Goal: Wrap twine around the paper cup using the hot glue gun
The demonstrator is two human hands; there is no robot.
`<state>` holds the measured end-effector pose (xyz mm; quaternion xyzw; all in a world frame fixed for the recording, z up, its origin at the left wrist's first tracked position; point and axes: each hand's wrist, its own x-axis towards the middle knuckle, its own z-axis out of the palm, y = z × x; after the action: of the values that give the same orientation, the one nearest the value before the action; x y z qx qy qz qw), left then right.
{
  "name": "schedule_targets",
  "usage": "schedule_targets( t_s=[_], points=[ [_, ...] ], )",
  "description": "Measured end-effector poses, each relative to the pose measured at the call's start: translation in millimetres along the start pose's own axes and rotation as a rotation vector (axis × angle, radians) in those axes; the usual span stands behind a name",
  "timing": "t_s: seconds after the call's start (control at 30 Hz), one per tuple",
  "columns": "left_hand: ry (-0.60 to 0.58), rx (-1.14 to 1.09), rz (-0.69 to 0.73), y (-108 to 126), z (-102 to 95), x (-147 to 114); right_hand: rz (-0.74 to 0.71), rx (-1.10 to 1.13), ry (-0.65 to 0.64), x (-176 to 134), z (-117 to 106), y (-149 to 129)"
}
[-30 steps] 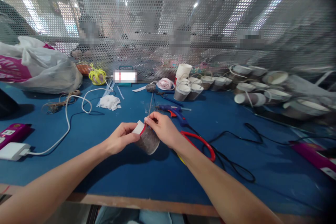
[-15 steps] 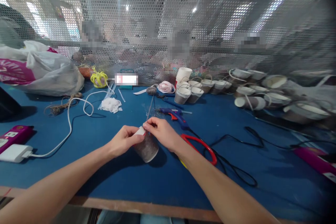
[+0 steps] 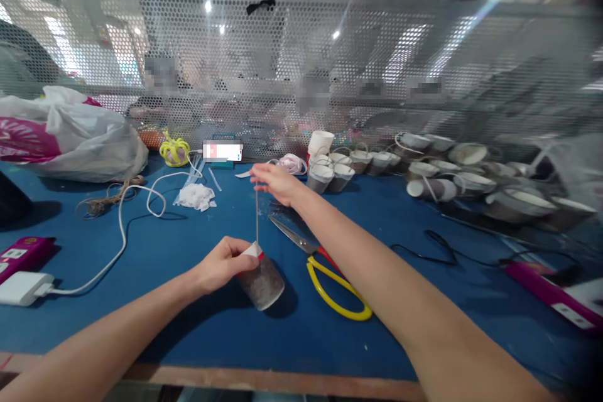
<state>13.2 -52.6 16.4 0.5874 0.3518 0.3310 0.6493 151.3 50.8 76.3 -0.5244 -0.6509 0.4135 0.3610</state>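
My left hand [image 3: 229, 264] grips a paper cup [image 3: 264, 286] wrapped in grey cord. The cup is tilted, its base toward the lower right, and a white and red patch shows beside my thumb. A strand of grey cord [image 3: 257, 217] rises straight from the cup to the fingers of my right hand [image 3: 273, 182], which is stretched forward above the table. The fingertips close around the cord's upper end, partly hidden. The ball of cord is out of sight behind this hand. Scissors [image 3: 339, 292] with yellow and red handles lie beside my right forearm.
Several wrapped cups with handles [image 3: 320, 176] stand at the back, more [image 3: 471, 182] at the right. White scraps [image 3: 195, 196], twine [image 3: 113, 198], a white cable [image 3: 123, 226] and a plastic bag [image 3: 89, 138] lie left. A perforated screen [image 3: 226, 94] borders the back.
My right hand has left the cup and moved forward and up, along the cord. The cord now stands straighter. My left hand stays on the cup. The scissors are more visible.
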Motion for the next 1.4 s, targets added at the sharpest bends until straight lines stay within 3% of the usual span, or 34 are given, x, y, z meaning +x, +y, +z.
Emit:
schedule_targets(
  t_s=[0.1, 0.2, 0.3, 0.43, 0.63, 0.8, 1.03, 1.4],
  points=[
    [0.036, -0.028, 0.005, -0.1, -1.2, 1.3, -0.053, -0.143, -0.009, 14.5, -3.9, -13.0],
    [0.064, -0.064, 0.006, -2.3, -3.0, 3.4, 0.001, -0.375, -0.043, 13.4, -13.5, -16.2],
    [0.073, -0.099, 0.006, -4.5, -4.5, 4.3, 0.075, -0.633, 0.041, 1.9, -34.6, -11.0],
    [0.111, -0.137, 0.041, -4.7, -7.2, 4.2, 0.176, -0.874, 0.148, -25.7, -65.7, 12.2],
    [0.163, -0.144, 0.104, -5.4, -8.3, 5.9, 0.369, -0.985, 0.052, -60.0, -70.6, 66.3],
    [0.162, -0.118, 0.095, -6.7, -6.6, 5.5, 0.407, -0.883, 0.157, -59.1, -65.0, 80.5],
    [0.207, 0.024, 0.036, -3.1, -5.2, 3.7, 0.269, -0.470, 0.333, -72.3, -65.6, 58.8],
    [0.388, 0.052, 0.070, -0.4, -7.5, 10.3, 0.030, 0.148, -0.017, -114.5, -50.6, 20.0]
  ],
)
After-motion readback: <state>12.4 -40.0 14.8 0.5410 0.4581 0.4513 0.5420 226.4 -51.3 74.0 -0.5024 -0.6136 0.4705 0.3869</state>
